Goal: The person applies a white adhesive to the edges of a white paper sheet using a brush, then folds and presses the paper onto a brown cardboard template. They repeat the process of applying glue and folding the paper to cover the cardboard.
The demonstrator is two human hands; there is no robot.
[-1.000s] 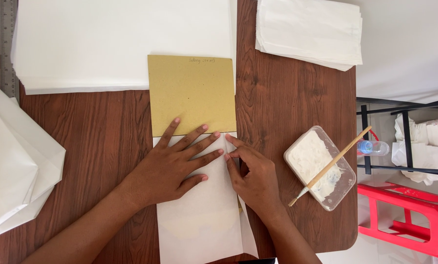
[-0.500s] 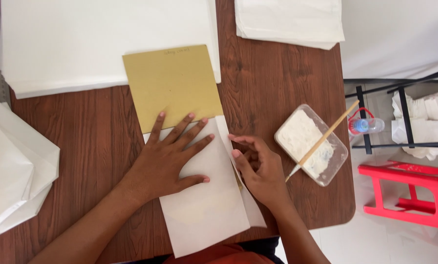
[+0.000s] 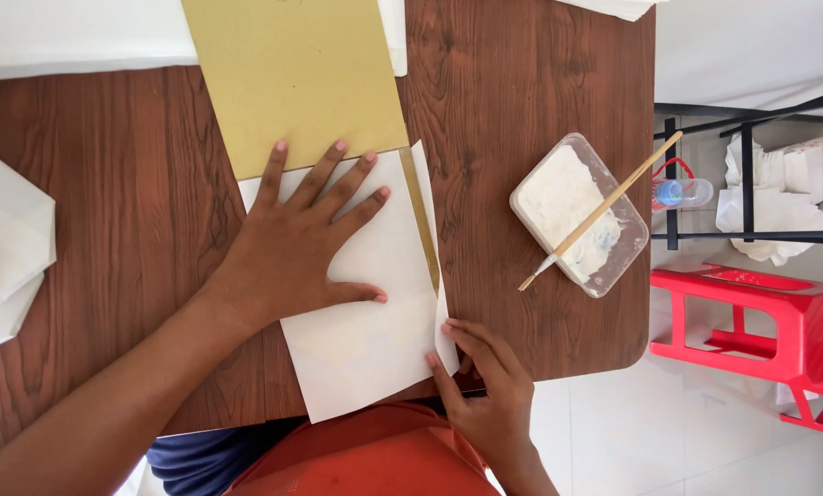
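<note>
A white sheet of paper (image 3: 375, 340) lies folded over a tan cardboard sheet (image 3: 296, 78) on the brown wooden table (image 3: 503, 92). My left hand (image 3: 292, 248) lies flat on the white paper with fingers spread, fingertips reaching the cardboard's lower edge. My right hand (image 3: 485, 381) is at the paper's lower right corner by the table's near edge; its fingers pinch the folded right flap of the paper, under which a strip of cardboard shows.
A clear plastic tub of white paste (image 3: 578, 213) with a wooden brush (image 3: 604, 207) across it stands at the right. White paper stacks lie at the far left (image 3: 7, 248) and top left (image 3: 72, 37). A red plastic stool (image 3: 760, 340) and a small bottle (image 3: 682, 193) are beside the table.
My right hand has slid down along the paper's right fold from mid-sheet to the lower corner. My left hand stays pressed flat. The view has shifted, so everything appears larger and higher.
</note>
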